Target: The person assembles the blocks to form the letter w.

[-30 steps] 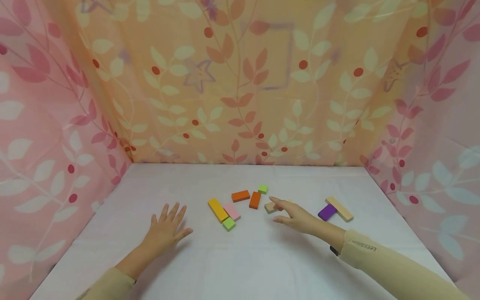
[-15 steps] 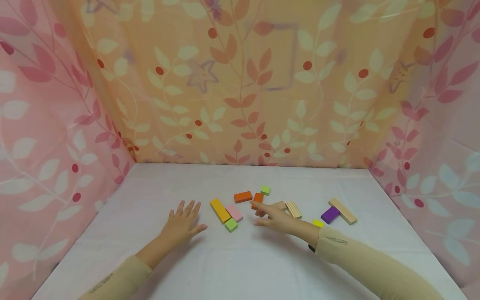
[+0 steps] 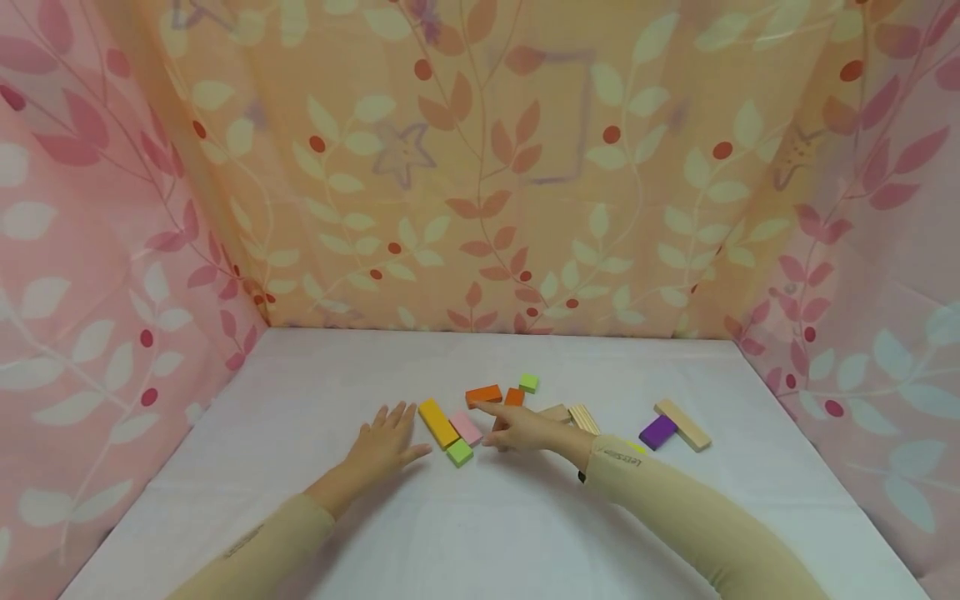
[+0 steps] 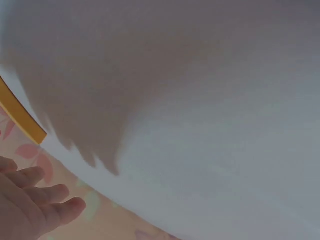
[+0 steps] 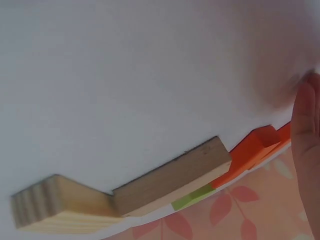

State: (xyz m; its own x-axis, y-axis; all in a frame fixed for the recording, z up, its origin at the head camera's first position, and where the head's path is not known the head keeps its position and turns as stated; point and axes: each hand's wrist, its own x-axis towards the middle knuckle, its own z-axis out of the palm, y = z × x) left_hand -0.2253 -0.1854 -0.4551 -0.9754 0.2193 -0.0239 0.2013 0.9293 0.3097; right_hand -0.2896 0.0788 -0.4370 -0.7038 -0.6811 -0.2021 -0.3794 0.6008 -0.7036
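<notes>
My left hand (image 3: 378, 454) is spread with fingers straight, its fingertips close to the left side of a long yellow-orange block (image 3: 438, 423). That block touches a pink block (image 3: 467, 427) and a light green block (image 3: 460, 453). From the other side my right hand (image 3: 525, 429) reaches in, index finger extended, thumb near the pink block and the other fingers bent under. Nothing shows in its grasp. Its index fingertip overlaps the edge of an orange block (image 3: 483, 395) in the head view; contact cannot be told. A second orange block (image 3: 514, 397) is partly hidden behind this hand.
A small green block (image 3: 528, 382) lies farther back. Right of the right hand are a plain wooden block (image 3: 555, 413), a striped wooden block (image 3: 584, 419) and a sleeve-covered yellow block (image 3: 637, 447). A purple block (image 3: 657, 432) touches a wooden plank (image 3: 683, 425). Patterned cloth (image 3: 480, 167) encloses the table.
Both hands have moved toward the middle group: the left rightward to the yellow-orange block, the right leftward past the wooden blocks. The striped block has come into view; the blocks appear unmoved.
</notes>
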